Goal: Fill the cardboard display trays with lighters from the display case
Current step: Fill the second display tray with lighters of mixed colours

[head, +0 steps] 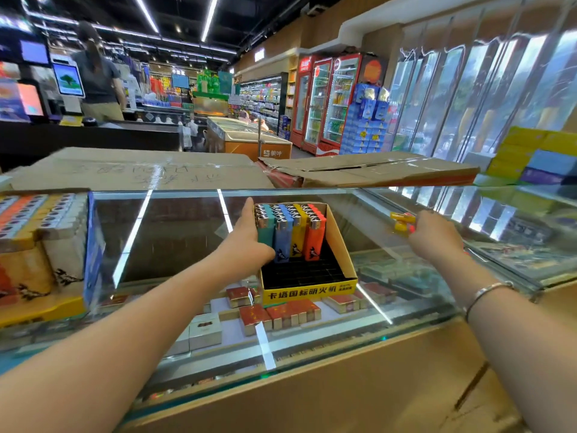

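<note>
A yellow-fronted cardboard display tray point(340, 245) stands on the glass counter top. Its back rows hold upright lighters point(290, 228) in teal, blue, yellow and orange; the black front grid shows no lighters. My left hand point(246, 242) rests against the tray's left side, thumb pointing up, its fingers hidden beside the teal lighters. My right hand point(435, 234) is out to the right over the glass and grips a few yellow and red lighters point(402, 221).
A full tray of lighters point(40, 232) sits at the left on the glass display case point(175, 245), with cigarette cartons inside it. Flattened cardboard boxes point(359, 170) lie behind the counter. A person stands far left at the checkout.
</note>
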`<state>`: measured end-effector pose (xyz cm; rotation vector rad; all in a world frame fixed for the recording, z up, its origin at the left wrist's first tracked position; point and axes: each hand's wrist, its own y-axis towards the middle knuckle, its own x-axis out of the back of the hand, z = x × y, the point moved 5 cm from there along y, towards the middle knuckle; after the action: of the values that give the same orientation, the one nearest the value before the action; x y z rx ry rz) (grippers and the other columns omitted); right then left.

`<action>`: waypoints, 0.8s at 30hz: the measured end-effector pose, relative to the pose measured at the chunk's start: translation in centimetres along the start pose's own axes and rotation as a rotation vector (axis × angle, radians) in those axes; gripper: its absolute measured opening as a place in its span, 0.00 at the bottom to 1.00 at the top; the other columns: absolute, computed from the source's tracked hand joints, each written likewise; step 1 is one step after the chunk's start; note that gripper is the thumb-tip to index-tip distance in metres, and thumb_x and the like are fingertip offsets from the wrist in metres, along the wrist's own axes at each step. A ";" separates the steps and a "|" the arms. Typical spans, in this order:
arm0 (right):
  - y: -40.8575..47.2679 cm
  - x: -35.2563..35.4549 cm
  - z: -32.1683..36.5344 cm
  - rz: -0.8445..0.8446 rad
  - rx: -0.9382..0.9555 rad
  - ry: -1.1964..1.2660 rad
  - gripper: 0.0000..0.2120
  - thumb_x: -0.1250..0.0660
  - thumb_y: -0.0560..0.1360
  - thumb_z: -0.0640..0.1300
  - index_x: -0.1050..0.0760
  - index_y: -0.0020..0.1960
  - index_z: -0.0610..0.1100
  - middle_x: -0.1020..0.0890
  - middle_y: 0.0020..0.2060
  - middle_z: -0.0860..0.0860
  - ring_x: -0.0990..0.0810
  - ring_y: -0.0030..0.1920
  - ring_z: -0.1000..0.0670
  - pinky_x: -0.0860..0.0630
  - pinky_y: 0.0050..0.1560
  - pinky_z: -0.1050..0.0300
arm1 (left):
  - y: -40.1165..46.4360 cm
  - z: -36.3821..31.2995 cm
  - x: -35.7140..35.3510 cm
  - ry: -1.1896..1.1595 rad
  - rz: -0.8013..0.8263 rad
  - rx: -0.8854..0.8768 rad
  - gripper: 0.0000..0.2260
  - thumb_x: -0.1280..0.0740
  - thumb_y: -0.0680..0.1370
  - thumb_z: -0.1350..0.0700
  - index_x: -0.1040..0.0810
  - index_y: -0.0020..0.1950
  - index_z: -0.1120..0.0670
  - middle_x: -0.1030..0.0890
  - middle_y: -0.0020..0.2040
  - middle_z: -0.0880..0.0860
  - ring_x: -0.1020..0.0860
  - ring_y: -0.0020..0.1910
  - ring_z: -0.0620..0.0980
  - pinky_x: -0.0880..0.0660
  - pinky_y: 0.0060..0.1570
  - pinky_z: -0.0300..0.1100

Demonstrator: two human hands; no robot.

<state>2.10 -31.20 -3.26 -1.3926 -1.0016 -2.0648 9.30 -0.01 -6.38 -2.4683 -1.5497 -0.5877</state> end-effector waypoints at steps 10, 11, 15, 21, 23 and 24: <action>-0.9 -0.9 -2.1 0.073 0.044 -0.288 0.09 0.42 0.77 0.36 0.25 0.53 0.40 0.21 0.49 0.42 0.22 0.51 0.40 0.29 0.42 0.52 | 0.0 0.5 -0.1 -0.064 -0.013 -0.015 0.43 0.36 0.73 0.68 0.58 0.76 0.44 0.40 0.73 0.55 0.33 0.58 0.47 0.30 0.33 0.31; -0.9 -1.0 -1.9 0.091 0.068 -0.286 0.08 0.42 0.77 0.36 0.25 0.52 0.40 0.21 0.47 0.43 0.22 0.50 0.41 0.28 0.42 0.52 | 0.0 0.5 -0.1 -0.059 -0.014 -0.018 0.43 0.36 0.73 0.68 0.58 0.76 0.44 0.40 0.73 0.55 0.32 0.59 0.48 0.30 0.34 0.31; -0.6 -1.2 -2.1 0.049 0.088 -0.207 0.04 0.40 0.76 0.39 0.27 0.47 0.42 0.23 0.43 0.44 0.24 0.45 0.42 0.28 0.43 0.51 | -0.2 0.4 -0.1 -0.059 -0.005 -0.026 0.43 0.36 0.73 0.69 0.58 0.76 0.44 0.38 0.72 0.55 0.31 0.59 0.49 0.29 0.34 0.32; -0.1 -1.0 -4.3 -0.046 0.052 -0.206 0.12 0.37 0.74 0.37 0.31 0.57 0.42 0.26 0.53 0.43 0.26 0.53 0.41 0.29 0.47 0.49 | 0.1 0.5 0.0 -0.067 0.005 -0.011 0.44 0.36 0.73 0.69 0.58 0.75 0.43 0.37 0.71 0.56 0.29 0.59 0.51 0.27 0.38 0.35; 0.2 -1.5 -4.3 0.001 0.127 -0.295 0.14 0.39 0.74 0.36 0.31 0.59 0.43 0.27 0.57 0.44 0.29 0.56 0.43 0.29 0.52 0.49 | 0.1 0.5 0.0 -0.062 0.002 -0.010 0.44 0.36 0.73 0.70 0.58 0.75 0.43 0.37 0.71 0.56 0.29 0.59 0.52 0.27 0.39 0.36; 0.3 -1.5 -4.1 0.019 0.162 -0.311 0.12 0.39 0.75 0.35 0.31 0.57 0.44 0.26 0.56 0.45 0.29 0.56 0.44 0.29 0.53 0.49 | 0.1 0.5 0.0 -0.059 0.000 -0.013 0.43 0.36 0.72 0.70 0.58 0.75 0.43 0.37 0.71 0.56 0.29 0.59 0.52 0.27 0.40 0.36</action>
<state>0.43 -34.61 -5.53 -1.6600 -1.2441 -1.7425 9.51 0.14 -6.81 -2.5172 -1.5720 -0.5309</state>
